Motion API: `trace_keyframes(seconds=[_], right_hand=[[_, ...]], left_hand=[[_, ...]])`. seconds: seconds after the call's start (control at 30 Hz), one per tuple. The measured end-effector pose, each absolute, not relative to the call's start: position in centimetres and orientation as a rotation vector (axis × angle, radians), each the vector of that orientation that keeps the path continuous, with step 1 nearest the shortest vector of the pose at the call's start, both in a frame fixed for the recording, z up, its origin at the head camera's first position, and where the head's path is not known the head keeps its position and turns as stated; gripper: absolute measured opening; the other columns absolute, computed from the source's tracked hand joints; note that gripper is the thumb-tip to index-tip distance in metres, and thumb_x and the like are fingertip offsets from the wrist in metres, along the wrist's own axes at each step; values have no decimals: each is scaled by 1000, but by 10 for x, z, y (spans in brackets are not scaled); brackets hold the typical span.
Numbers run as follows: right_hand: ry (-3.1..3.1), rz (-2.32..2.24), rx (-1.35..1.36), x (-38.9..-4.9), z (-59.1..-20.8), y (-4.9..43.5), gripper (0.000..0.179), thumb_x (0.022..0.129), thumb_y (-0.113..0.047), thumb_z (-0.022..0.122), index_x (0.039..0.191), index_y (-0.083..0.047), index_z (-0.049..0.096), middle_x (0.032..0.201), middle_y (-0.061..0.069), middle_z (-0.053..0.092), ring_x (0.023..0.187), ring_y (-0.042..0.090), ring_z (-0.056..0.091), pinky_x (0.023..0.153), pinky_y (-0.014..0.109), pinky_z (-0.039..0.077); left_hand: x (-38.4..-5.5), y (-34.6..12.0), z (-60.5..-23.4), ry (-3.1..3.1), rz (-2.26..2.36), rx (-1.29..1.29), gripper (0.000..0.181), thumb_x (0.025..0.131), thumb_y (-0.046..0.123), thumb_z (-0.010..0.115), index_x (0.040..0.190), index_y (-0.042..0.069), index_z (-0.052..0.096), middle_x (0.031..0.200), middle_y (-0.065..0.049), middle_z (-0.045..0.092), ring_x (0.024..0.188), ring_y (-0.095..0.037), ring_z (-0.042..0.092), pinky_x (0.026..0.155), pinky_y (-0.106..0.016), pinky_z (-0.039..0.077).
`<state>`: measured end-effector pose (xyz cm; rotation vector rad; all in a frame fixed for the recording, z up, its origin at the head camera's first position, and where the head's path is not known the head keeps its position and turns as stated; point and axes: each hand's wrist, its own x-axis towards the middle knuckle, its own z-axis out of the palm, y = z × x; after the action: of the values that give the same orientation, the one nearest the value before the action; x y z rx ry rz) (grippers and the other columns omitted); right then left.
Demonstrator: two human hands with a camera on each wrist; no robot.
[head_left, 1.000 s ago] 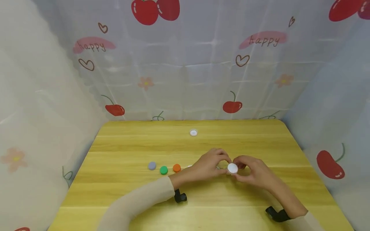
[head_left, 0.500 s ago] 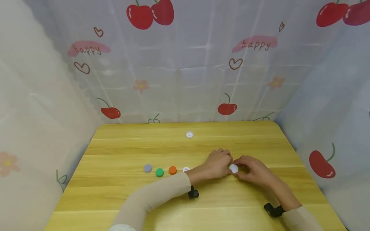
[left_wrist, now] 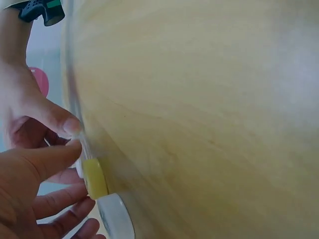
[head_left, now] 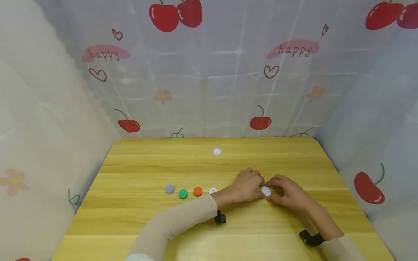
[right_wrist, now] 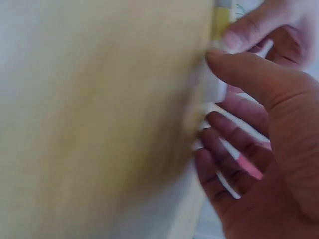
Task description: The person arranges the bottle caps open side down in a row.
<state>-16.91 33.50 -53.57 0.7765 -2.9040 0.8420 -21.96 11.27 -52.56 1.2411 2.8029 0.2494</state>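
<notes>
Between the thumb and fingers of my right hand [head_left: 289, 194] a white disc [head_left: 266, 191] is pinched, low over the table. My left hand [head_left: 247, 185] meets it from the left, thumb and forefinger at the disc's edge. In the left wrist view the two thumb tips nearly touch above the disc [left_wrist: 79, 168]. Beside the left fingers stand a yellow cap [left_wrist: 95, 179] and a white cap [left_wrist: 116, 216], hidden behind the left hand in the head view. The right wrist view is blurred, with the disc partly covered by the right thumb.
Left of the hands lie a lavender cap [head_left: 169, 189], a green cap [head_left: 183, 194], an orange cap [head_left: 197, 191] and a white marked cap [head_left: 213, 191], partly behind the left forearm. Farther back lies a white disc with a clear rim [head_left: 217, 152]. Curtains surround the wooden table [head_left: 147, 166].
My left hand has turned and moved slightly right, its back now uppermost, closing in on the disc. The disc has tilted a little. The right hand has barely moved.
</notes>
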Motion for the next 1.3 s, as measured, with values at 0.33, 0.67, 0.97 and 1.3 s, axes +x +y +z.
trace_keyframes(seconds=[0.33, 0.67, 0.97, 1.3], right_hand=[[-3033, 1115, 631, -195, -517, 302, 51, 103, -33, 74, 144, -5, 63, 139, 14, 68, 125, 35, 66, 104, 58, 57], [-3081, 1320, 602, -271, -523, 240, 56, 98, -21, 81, 143, 4, 60, 137, 22, 68, 125, 37, 66, 112, 57, 53], [-3009, 1502, 406, -311, -538, 190, 76, 97, -18, 81, 158, 6, 42, 133, 24, 65, 120, 34, 65, 109, 49, 54], [-2957, 1165, 494, -329, -542, 160, 37, 99, -8, 74, 132, 4, 65, 100, 15, 70, 88, 22, 62, 83, 35, 52]], left_hand=[[-251, 55, -518, 2804, 497, 991, 49, 99, 53, 75, 137, 23, 72, 131, 3, 71, 117, -18, 63, 96, -34, 56], [-325, -21, -512, 2865, 826, 532, 69, 95, 33, 84, 152, 11, 52, 129, -11, 61, 118, -29, 59, 94, -44, 54], [-350, -24, -534, 2792, 877, 509, 67, 94, 26, 83, 153, 7, 58, 130, -13, 70, 121, -30, 64, 110, -43, 53], [-346, -27, -528, 2794, 917, 575, 33, 98, 15, 79, 130, 10, 75, 119, -10, 69, 104, -23, 64, 96, -41, 56]])
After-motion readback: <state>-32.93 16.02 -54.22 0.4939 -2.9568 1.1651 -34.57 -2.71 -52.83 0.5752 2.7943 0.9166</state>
